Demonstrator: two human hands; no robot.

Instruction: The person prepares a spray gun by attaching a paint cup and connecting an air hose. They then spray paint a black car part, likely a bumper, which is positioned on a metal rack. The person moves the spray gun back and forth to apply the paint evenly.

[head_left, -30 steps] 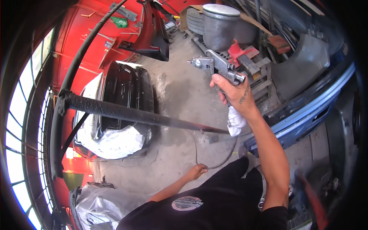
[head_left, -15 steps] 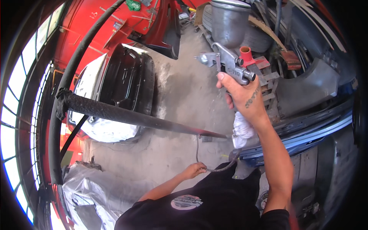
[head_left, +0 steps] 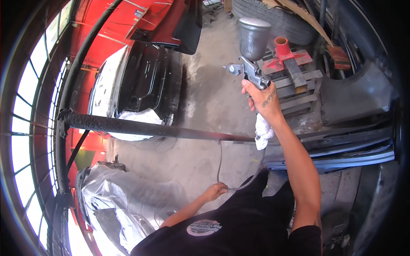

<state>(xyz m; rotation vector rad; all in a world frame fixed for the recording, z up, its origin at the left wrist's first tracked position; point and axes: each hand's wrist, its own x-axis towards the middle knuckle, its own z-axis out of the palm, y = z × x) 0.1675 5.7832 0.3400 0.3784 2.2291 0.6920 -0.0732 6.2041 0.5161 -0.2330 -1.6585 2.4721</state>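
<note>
My right hand point(head_left: 265, 102) is wrapped round the handle of a silver spray gun point(head_left: 252, 77), held up in front of me with its nozzle toward the left. A grey metal paint cup point(head_left: 255, 39) stands on top of the gun. White cloth point(head_left: 263, 131) is wound about the gun's lower end, below my fist. From there a dark air hose point(head_left: 257, 175) hangs in a loop. My left hand point(head_left: 216, 190) is lower, near my waist, closed on the hose.
A dark pipe frame point(head_left: 141, 129) crosses in front of me. Beyond it, a black car panel point(head_left: 139, 81) has white covering at its edges. Plastic sheeting point(head_left: 111, 187) drapes something at lower left. On the right are a pallet point(head_left: 299, 100), a red stand point(head_left: 284, 53), a tyre point(head_left: 277, 21) and blue panels point(head_left: 341, 158).
The spray gun and my right hand have moved slightly left and farther away. My left hand stays on the hose. The view has shifted, showing more of the pallet.
</note>
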